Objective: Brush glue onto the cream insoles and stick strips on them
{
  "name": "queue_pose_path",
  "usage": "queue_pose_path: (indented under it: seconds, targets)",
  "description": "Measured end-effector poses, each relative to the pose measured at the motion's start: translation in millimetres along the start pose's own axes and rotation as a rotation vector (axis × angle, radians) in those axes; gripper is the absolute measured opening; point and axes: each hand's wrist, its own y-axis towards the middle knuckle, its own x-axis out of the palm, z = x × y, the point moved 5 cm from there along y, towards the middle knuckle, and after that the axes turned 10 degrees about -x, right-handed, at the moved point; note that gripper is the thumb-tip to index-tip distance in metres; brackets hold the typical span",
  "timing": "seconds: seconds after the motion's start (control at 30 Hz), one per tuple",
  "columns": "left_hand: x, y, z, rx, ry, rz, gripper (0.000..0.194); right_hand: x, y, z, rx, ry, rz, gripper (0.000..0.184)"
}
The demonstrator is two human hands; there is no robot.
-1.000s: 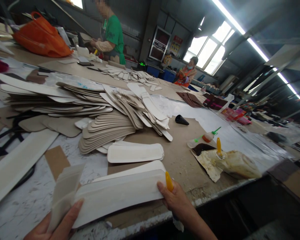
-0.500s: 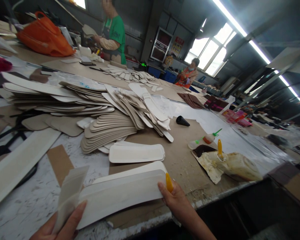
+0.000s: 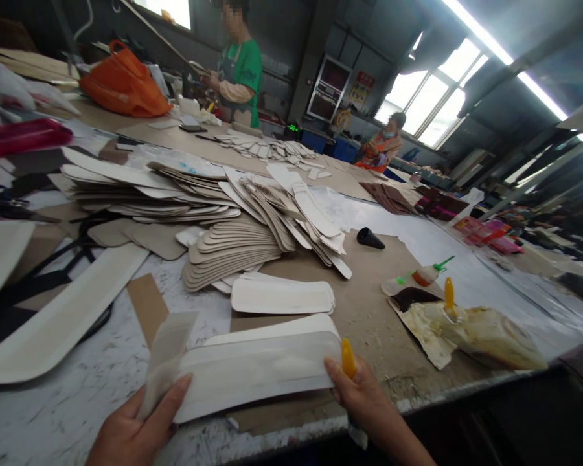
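Observation:
My left hand (image 3: 138, 414) is closed on a sheaf of thin, greyish translucent strips (image 3: 168, 353), its thumb against the left end of a long white panel (image 3: 257, 372). The panel has rounded corners and a pale translucent layer on its face. At its right end, my right hand (image 3: 362, 388) pinches the edge between thumb and fingers. That hand also grips a yellow-handled brush (image 3: 348, 358), whose bristles are mostly hidden below the hand. Directly behind lies another white panel (image 3: 276, 328), partly covered. Farther back is a short stack of white panels (image 3: 282, 296).
Fanned grey-and-white pieces (image 3: 233, 249) are heaped behind. On the right are a glue-smeared container (image 3: 495, 336), a green-tipped bottle (image 3: 426, 276) and a black cone (image 3: 370, 238). Scissors (image 3: 14, 208) lie left. A person in green (image 3: 247, 71) stands across the table.
The view has swung left, so the table's contents appear farther right. Both hands keep their holds on the strips, panel and brush, with little visible change between them.

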Motion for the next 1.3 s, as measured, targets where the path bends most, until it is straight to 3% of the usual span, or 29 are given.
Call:
queue_pose_path:
  seconds: [0.1,0.27,0.47,0.6,0.7,0.8,1.0,1.3]
  targets:
    - [1.0,0,-1,-0.143,-0.192,-0.069,0.049,1,-3,8,0.105,0.206,-0.052,0.051]
    - [6.6,-1,8,-0.126,-0.211,-0.253,0.054,7,-7,15,0.168,0.516,-0.062,0.050]
    - [13.5,6,25,-0.039,-0.148,-0.295,0.057,-17,11,18,0.168,0.232,-0.021,0.054]
    - [20.5,30,59,0.087,0.033,-0.299,0.058,-44,40,4,0.161,0.092,0.017,0.058]
    - [35.7,52,88,0.199,0.217,-0.316,0.060,-55,69,-2,0.131,0.024,0.011,0.053]
    - [58.6,71,107,0.267,0.344,-0.351,0.055,-57,99,7,0.104,-0.209,-0.036,0.042]
    - [93.6,89,113,0.299,0.554,-0.363,0.039,-70,139,37,0.061,-0.483,0.073,0.023]
    - [106.5,81,106,0.252,0.550,-0.467,0.045,-73,160,56,0.100,-0.369,0.018,0.042]
